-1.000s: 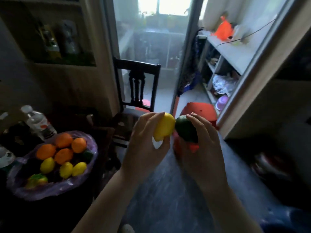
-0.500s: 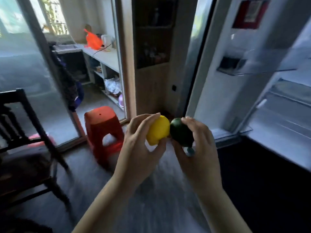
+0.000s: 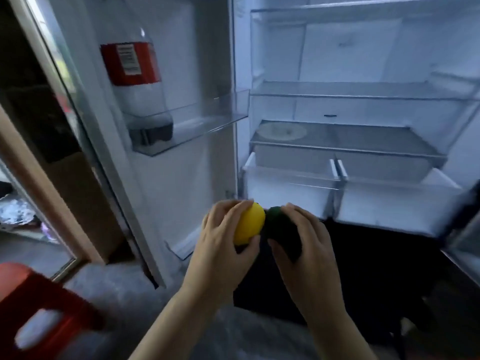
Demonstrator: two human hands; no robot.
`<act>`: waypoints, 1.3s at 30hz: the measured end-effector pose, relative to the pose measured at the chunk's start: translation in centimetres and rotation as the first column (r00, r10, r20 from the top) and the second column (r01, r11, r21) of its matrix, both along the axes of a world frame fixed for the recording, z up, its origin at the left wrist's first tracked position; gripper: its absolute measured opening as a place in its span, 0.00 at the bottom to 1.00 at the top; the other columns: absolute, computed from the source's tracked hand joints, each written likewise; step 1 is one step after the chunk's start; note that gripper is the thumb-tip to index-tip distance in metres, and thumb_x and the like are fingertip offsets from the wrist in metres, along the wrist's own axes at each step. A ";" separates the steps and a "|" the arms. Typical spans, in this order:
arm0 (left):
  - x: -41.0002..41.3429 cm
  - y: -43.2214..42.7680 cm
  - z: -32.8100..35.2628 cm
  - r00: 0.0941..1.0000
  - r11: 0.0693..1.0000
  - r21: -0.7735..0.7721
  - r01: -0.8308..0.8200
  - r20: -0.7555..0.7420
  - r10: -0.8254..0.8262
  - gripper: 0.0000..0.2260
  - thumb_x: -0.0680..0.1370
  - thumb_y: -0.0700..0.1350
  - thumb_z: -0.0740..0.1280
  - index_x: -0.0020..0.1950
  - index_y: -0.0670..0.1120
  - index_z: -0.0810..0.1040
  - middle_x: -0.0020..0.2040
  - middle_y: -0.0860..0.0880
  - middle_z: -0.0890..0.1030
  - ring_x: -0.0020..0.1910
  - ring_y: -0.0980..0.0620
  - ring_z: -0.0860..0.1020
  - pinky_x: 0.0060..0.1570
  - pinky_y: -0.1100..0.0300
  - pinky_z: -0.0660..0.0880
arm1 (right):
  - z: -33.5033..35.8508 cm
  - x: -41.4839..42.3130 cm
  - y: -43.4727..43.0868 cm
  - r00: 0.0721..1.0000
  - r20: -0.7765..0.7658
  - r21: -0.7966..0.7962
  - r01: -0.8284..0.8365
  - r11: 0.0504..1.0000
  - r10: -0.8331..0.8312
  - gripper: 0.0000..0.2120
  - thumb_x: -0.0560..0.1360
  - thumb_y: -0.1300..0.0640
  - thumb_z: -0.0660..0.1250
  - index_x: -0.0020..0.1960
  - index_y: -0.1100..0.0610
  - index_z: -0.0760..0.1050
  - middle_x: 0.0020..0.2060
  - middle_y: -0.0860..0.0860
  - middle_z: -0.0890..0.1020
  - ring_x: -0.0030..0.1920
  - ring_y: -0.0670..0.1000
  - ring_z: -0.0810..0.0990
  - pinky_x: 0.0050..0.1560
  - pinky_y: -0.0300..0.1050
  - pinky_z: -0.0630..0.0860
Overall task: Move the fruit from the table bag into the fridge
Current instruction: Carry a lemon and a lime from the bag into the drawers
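The left hand [image 3: 220, 242] is closed around a lemon [image 3: 250, 223], whose long axis tilts up and to the right, its upper tip toward the fridge [image 3: 363, 105]. The right hand [image 3: 306, 240] grips a dark green fruit [image 3: 281, 232], long axis slanting down to the right. The two fruits touch, just below the fridge's left drawer [image 3: 288, 188]. Half a second ago the fridge stood off to the right and a red stool [image 3: 39, 307] sat ahead; now the open fridge fills the view and the stool lies far to its left. A bottle [image 3: 135, 81] stands in the door shelf.
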State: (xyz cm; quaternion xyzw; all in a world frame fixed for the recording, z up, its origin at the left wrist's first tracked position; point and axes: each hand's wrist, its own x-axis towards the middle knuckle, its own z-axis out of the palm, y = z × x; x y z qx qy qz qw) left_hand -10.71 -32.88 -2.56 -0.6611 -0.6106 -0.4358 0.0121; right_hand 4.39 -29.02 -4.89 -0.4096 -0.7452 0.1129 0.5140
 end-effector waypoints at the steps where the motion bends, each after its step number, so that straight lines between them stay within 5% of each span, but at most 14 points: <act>1: 0.6 1.5 -0.1 0.999 0.999 -0.018 0.044 0.005 -0.044 0.22 0.73 0.51 0.66 0.67 0.52 0.71 0.61 0.56 0.69 0.60 0.54 0.70 0.56 0.62 0.71 | -0.1 0.8 1.0 1.000 0.006 0.006 0.026 1.000 -0.026 0.27 0.70 0.58 0.74 0.66 0.52 0.69 0.63 0.50 0.74 0.65 0.48 0.70 0.64 0.43 0.69; 5: 2.8 7.4 -0.6 0.987 0.986 -0.045 0.162 -0.012 -0.163 0.24 0.73 0.48 0.69 0.68 0.54 0.69 0.62 0.59 0.66 0.60 0.55 0.69 0.58 0.57 0.72 | -0.4 3.6 5.0 0.993 0.037 -0.001 0.116 0.993 -0.116 0.26 0.70 0.59 0.74 0.66 0.56 0.71 0.63 0.50 0.73 0.65 0.47 0.71 0.64 0.40 0.69; 11: 4.5 16.1 -1.0 0.960 0.957 -0.083 0.278 0.045 -0.275 0.27 0.74 0.47 0.70 0.71 0.56 0.66 0.61 0.64 0.65 0.62 0.63 0.65 0.58 0.73 0.62 | -0.2 5.4 12.1 0.971 0.091 -0.048 0.226 0.973 -0.221 0.26 0.69 0.60 0.74 0.65 0.54 0.72 0.63 0.47 0.74 0.65 0.43 0.69 0.66 0.36 0.65; 20: 6.1 26.0 -4.8 0.933 0.918 -0.167 0.361 0.076 -0.353 0.26 0.74 0.45 0.71 0.69 0.55 0.68 0.63 0.61 0.70 0.62 0.62 0.67 0.61 0.63 0.69 | -4.2 6.7 20.7 0.964 0.093 -0.151 0.260 0.954 -0.249 0.25 0.69 0.64 0.73 0.65 0.55 0.72 0.62 0.46 0.74 0.64 0.44 0.70 0.66 0.35 0.64; 24: 7.8 29.9 -4.9 0.923 0.904 -0.185 0.386 0.073 -0.379 0.25 0.74 0.45 0.71 0.68 0.54 0.69 0.63 0.60 0.71 0.61 0.61 0.68 0.59 0.73 0.63 | -4.0 8.8 24.1 0.966 0.072 -0.166 0.255 0.953 -0.246 0.25 0.70 0.65 0.73 0.64 0.55 0.72 0.61 0.46 0.75 0.63 0.45 0.70 0.64 0.33 0.64; 30: 10.5 37.2 -4.9 0.933 0.910 -0.210 0.359 0.098 -0.345 0.24 0.74 0.46 0.70 0.69 0.52 0.69 0.62 0.59 0.71 0.61 0.60 0.69 0.59 0.72 0.64 | -4.2 12.2 31.5 0.980 0.023 -0.226 0.199 0.954 -0.199 0.23 0.71 0.63 0.71 0.64 0.53 0.71 0.62 0.45 0.74 0.64 0.44 0.70 0.62 0.31 0.63; 36: 12.2 44.3 -5.8 0.974 0.944 -0.246 0.220 0.108 -0.199 0.24 0.74 0.44 0.70 0.69 0.52 0.69 0.61 0.60 0.70 0.59 0.61 0.69 0.55 0.76 0.62 | -4.3 17.6 40.2 0.976 0.058 -0.231 0.219 0.948 -0.211 0.22 0.72 0.62 0.71 0.64 0.54 0.71 0.60 0.46 0.74 0.62 0.45 0.72 0.63 0.41 0.68; 39: 12.6 47.0 -7.2 0.988 0.941 -0.302 0.154 0.074 -0.137 0.23 0.75 0.44 0.69 0.69 0.52 0.69 0.63 0.57 0.71 0.60 0.58 0.69 0.56 0.67 0.65 | -5.1 19.8 43.6 0.960 0.166 -0.340 0.272 0.900 -0.227 0.22 0.73 0.58 0.68 0.66 0.53 0.69 0.59 0.46 0.73 0.60 0.47 0.71 0.59 0.41 0.68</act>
